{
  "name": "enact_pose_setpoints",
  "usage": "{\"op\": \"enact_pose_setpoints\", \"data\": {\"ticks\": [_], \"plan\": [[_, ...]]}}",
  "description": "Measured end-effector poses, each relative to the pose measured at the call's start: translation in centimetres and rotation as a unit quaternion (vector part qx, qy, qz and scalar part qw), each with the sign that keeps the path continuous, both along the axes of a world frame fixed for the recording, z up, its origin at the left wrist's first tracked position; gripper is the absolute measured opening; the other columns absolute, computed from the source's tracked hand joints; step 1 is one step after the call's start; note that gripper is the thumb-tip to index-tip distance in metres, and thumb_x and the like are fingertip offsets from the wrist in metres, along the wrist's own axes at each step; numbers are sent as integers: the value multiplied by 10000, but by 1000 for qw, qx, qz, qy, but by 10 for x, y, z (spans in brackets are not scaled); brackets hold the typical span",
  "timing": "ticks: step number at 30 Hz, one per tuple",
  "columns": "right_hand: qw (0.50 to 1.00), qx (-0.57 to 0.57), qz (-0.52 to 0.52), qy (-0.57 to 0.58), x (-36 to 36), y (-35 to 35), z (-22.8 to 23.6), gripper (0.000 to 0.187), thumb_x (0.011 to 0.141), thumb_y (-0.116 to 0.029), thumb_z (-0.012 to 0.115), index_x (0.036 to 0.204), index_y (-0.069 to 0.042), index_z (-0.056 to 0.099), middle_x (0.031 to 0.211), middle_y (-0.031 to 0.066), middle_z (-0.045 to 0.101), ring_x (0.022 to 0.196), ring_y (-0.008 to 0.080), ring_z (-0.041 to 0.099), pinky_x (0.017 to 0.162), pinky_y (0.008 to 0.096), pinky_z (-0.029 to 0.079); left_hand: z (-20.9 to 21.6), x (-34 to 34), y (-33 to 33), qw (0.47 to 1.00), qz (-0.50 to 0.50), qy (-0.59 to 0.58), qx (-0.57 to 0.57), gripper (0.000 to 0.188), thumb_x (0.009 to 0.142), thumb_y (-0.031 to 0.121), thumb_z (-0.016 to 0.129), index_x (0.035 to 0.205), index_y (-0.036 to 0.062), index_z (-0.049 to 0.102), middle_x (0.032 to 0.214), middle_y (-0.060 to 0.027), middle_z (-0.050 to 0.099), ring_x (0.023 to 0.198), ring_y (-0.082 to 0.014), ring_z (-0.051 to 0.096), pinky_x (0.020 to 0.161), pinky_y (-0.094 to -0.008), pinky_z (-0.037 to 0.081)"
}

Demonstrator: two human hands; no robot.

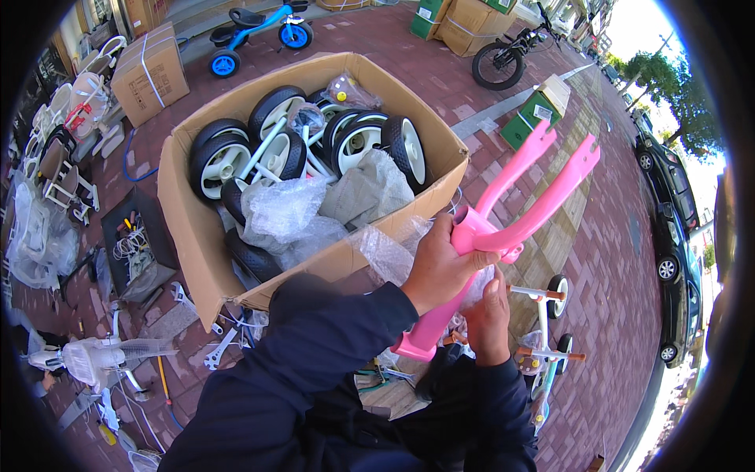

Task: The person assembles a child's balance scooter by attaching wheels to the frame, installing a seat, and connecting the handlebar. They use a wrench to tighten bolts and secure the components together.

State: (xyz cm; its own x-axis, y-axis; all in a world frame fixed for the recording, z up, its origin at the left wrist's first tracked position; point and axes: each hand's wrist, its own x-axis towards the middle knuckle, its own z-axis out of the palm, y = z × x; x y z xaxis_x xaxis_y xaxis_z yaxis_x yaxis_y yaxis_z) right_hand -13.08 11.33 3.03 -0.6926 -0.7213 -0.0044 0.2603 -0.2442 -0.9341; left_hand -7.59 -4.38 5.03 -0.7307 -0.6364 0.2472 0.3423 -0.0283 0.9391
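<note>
A pink child's bike frame is held up in front of me, its two forked arms with slotted ends pointing up and right. My left hand wraps round the tube near the fork's junction, thumb across it. Below and to the right, my right hand is closed with its thumb up, against clear plastic wrap beside the frame; its fingers are mostly hidden. The frame's wider lower end hangs above my lap.
An open cardboard box of black-tyred wheels and bubble wrap stands ahead to the left. Wrenches and a black tool tray lie left. A small white bike is right. A blue tricycle stands farther off.
</note>
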Motion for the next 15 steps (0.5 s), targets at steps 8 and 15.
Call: {"op": "enact_pose_setpoints", "data": {"ticks": [8, 15], "plan": [[864, 329, -30, 379, 31, 11, 11, 719, 666, -199, 905, 1256, 8, 550, 1066, 100, 668, 974, 236, 645, 879, 375, 519, 30, 13, -37, 993, -55, 102, 26, 652, 915, 442, 776, 1248, -37, 485, 1138, -124, 607, 1028, -188, 611, 901, -334, 509], [930, 269, -73, 239, 17, 27, 33, 511, 675, -122, 839, 1093, 11, 578, 888, 89, 668, 804, 174, 672, 722, 330, 552, -53, 106, -243, 717, 233, -576, -316, 1133, 768, 623, 796, 1531, -56, 307, 1604, -373, 208, 1434, -476, 396, 1136, -450, 404]]}}
